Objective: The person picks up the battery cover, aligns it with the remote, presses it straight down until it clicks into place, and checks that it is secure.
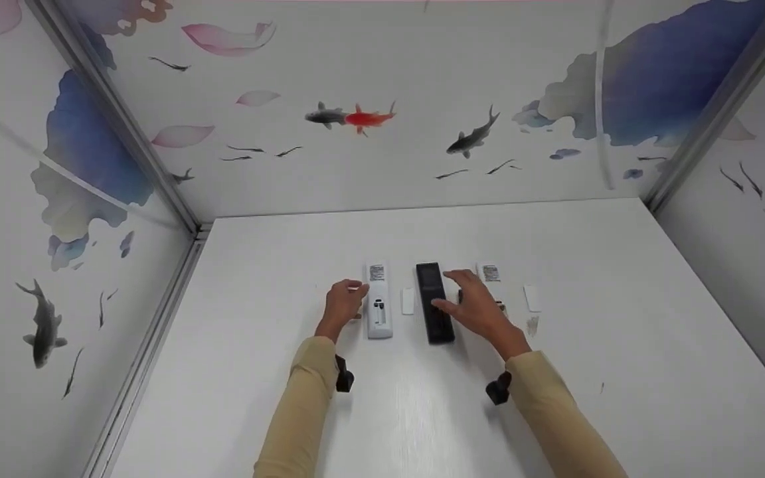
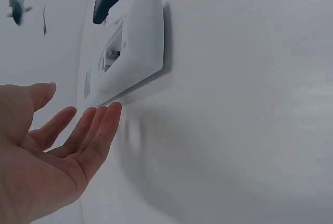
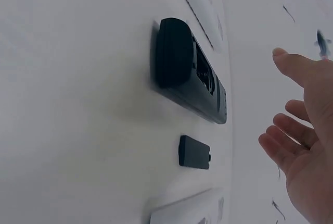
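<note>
A white remote control (image 1: 378, 325) lies back up with its battery compartment uncovered; metal shows inside it in the left wrist view. My left hand (image 1: 342, 304) is beside its left edge, fingers loosely bent and holding nothing. To its right lies a black remote control (image 1: 430, 285), and the right wrist view shows an open compartment in it too. My right hand (image 1: 481, 311) hovers at its right side with thumb and fingers spread, gripping nothing. A small black battery cover (image 3: 195, 152) lies beside the black remote.
A white battery cover (image 1: 408, 301) lies between the two remotes. Partly behind my right hand is another white remote (image 1: 489, 273), with a second white cover (image 1: 532, 299) to its right. Printed panels (image 1: 382, 172) wall the white table (image 1: 276, 245) at the back and sides.
</note>
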A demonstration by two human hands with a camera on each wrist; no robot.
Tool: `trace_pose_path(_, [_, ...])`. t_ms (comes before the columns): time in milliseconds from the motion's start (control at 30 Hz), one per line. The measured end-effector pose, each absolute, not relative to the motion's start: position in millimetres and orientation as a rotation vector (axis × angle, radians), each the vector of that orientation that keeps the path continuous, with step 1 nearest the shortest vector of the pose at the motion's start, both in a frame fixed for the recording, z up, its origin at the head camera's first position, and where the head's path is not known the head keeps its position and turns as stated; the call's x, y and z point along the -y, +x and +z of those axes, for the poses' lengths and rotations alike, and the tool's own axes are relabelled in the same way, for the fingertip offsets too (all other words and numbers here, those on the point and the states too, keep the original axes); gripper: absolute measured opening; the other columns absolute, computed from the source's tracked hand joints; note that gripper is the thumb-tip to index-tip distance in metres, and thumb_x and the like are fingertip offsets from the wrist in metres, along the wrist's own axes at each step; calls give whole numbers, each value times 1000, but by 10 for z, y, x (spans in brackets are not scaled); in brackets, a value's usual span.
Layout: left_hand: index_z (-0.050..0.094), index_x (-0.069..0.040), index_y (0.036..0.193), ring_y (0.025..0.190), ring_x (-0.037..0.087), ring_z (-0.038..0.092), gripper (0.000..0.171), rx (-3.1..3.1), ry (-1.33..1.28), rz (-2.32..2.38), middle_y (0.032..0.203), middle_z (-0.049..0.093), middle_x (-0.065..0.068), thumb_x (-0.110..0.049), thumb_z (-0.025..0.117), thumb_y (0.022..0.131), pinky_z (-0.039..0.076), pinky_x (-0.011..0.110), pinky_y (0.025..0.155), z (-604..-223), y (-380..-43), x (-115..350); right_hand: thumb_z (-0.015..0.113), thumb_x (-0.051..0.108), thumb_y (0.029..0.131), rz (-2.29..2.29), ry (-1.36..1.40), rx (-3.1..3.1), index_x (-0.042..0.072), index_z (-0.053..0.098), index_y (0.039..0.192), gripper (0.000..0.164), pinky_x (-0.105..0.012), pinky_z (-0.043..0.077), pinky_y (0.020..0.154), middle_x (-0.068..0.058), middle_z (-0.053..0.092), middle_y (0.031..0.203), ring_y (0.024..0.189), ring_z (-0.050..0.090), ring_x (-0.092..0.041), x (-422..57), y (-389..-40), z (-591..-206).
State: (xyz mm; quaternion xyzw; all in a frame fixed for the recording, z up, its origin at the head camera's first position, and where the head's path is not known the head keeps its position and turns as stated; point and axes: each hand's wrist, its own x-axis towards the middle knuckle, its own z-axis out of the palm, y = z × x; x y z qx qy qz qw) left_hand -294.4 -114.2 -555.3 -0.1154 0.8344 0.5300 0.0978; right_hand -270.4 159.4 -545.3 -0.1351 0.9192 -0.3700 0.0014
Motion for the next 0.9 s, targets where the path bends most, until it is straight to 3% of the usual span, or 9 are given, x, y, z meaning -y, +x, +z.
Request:
trace_pose_path(200, [57, 0, 136, 112, 28, 65, 47, -2514, -440, 1528, 131, 64, 21, -29, 60, 100, 58, 34, 81, -5589, -3008, 1030, 71, 31, 94, -1115, -395, -2862, 3, 47, 146, 64, -51, 42, 112, -21, 45, 150, 137, 47, -38, -1364, -2751, -5497])
trace_pose_path(533, [55, 5, 136, 121, 32, 61, 53, -2591, -448, 1430, 134, 61, 23, -30, 65, 97, 49, 44, 103, -5582, -3047, 868, 77, 29, 89, -986, -443, -2853, 4, 48, 146, 69, -49, 40, 114, -19, 45, 151, 140, 45, -36, -1107, -2875, -5549])
trace_pose_path(733, [59, 6, 129, 104, 28, 65, 54, -2693, -433, 1256, 123, 66, 22, -34, 68, 95, 54, 43, 92, -5582, -3068, 815, 74, 21, 92, -947, -556, -2867, 2, 50, 143, 59, -47, 42, 113, -19, 47, 148, 140, 45, -34, -1001, -2932, -5566])
trace_pose_path(900, [62, 7, 119, 85, 21, 59, 46, -2722, -425, 1163, 109, 70, 19, -31, 70, 94, 55, 41, 82, -5604, -3085, 789, 74, 18, 92, -799, -613, -2957, 0, 52, 141, 57, -44, 42, 112, -20, 50, 145, 139, 47, -33, -966, -2957, -5592])
